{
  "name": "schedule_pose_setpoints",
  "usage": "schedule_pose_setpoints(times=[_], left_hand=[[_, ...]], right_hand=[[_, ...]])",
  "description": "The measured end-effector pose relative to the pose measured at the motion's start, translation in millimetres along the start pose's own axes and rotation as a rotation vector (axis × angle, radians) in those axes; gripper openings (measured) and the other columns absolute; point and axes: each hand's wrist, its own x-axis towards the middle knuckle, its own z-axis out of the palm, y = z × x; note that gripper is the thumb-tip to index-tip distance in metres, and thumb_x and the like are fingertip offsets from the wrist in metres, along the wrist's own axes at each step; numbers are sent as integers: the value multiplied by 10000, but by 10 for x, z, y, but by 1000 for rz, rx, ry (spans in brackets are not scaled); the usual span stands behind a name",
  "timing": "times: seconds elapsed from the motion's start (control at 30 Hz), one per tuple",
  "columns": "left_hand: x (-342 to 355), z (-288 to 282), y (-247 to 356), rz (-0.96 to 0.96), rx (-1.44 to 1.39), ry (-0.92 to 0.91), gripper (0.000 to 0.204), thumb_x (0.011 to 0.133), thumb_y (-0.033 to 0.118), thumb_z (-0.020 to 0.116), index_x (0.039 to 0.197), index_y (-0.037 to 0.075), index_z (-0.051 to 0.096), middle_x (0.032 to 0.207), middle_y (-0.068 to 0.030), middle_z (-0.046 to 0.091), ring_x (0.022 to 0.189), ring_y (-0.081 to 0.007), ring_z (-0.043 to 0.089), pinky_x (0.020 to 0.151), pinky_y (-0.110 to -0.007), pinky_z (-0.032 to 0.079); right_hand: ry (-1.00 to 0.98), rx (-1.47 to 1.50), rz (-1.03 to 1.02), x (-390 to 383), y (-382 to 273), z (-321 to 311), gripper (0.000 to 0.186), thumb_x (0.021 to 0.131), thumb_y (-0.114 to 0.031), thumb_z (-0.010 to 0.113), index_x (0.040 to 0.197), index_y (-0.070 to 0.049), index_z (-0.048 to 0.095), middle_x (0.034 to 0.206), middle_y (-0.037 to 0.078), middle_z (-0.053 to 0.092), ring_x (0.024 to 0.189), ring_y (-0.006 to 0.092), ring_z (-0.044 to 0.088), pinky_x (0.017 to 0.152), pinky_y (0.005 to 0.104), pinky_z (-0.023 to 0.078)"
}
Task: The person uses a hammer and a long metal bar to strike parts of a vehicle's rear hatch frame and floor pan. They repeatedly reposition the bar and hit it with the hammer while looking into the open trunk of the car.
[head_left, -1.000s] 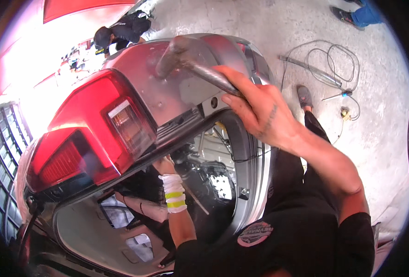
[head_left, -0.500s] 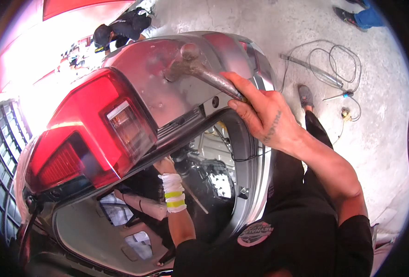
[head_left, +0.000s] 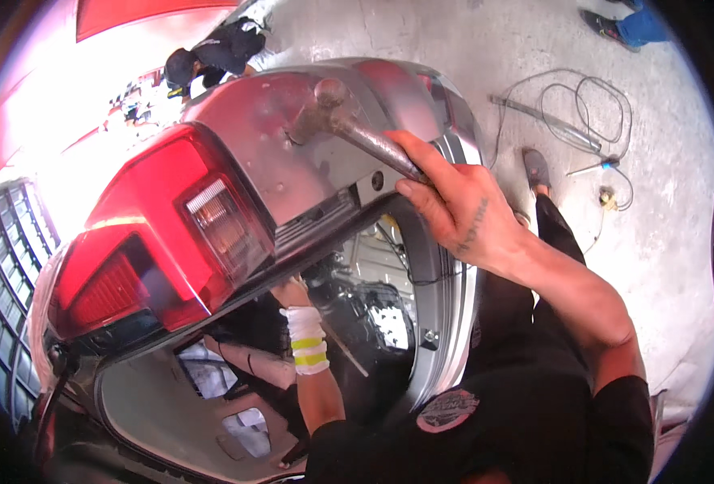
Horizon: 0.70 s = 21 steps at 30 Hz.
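My right hand [head_left: 470,211] is wrapped round the handle of a hammer [head_left: 361,139]. The worn metal head lies at the bare grey and reddish body panel [head_left: 280,173] of a car; whether it touches the metal I cannot tell. Small dents mark this panel beside the red tail light [head_left: 159,230]. Below the light, my left hand [head_left: 292,292] reaches into the open rear of the car, a white and yellow band [head_left: 305,339] round its wrist. The panel's lower edge covers its fingers, so what they hold is hidden.
The opening's frame [head_left: 446,323] curves close to my body. On the concrete floor at right lie a coiled cable [head_left: 587,81] and a long metal bar [head_left: 546,123]. Another person [head_left: 216,58] bends beyond the car; someone's shoe [head_left: 609,31] shows at the upper right.
The view has shifted slightly. My right hand and the hammer stay almost in place against the panel, and my left hand remains inside the opening.
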Motion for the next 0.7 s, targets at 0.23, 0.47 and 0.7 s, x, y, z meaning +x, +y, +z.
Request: schedule_pose_setpoints(times=[0.23,0.47,0.7], left_hand=[[92,-113,-194,-1,-85,53,194,1007,103,462,826,97,530,583,0,461,392,-72,383,315,-238,278],[-114,213,220,-61,86,-6,121,981,56,487,909,91,578,597,-5,485,386,-82,402,307,-235,288],[-34,140,82,-34,53,-15,57,974,73,511,968,86,566,631,-23,518,390,-96,440,299,-241,319]], right_hand=[[-59,35,-30,31,13,-91,516,911,-155,614,1384,-102,415,632,203,566,588,396,608,516,457,455],[-16,-24,-36,147,370,-226,483,935,-208,593,1376,-90,436,638,223,579,587,403,617,530,440,464],[74,126,233,350,522,-340,479,972,-285,534,1384,-56,446,855,244,644,831,369,678,772,428,483]])
